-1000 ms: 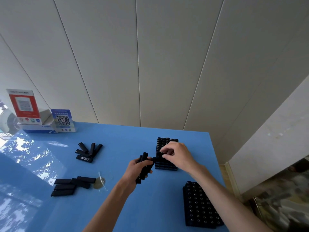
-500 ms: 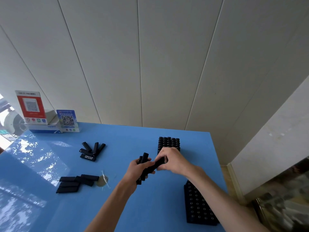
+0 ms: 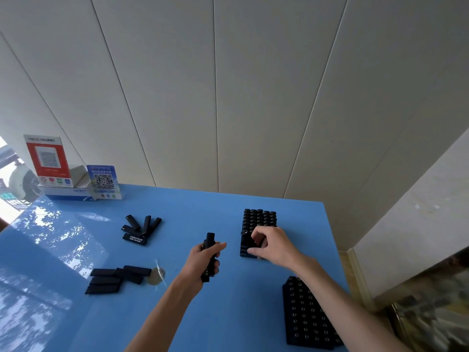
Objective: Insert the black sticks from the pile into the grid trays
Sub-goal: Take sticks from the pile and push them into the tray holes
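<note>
Sticks, black, slim w/ white print, are clutched as a bundle in the left hand over the blue counter; one more is pinched by the right hand at the far tray. If tilted, it could jam vs. the slot. Loose piles lie further left.
</note>
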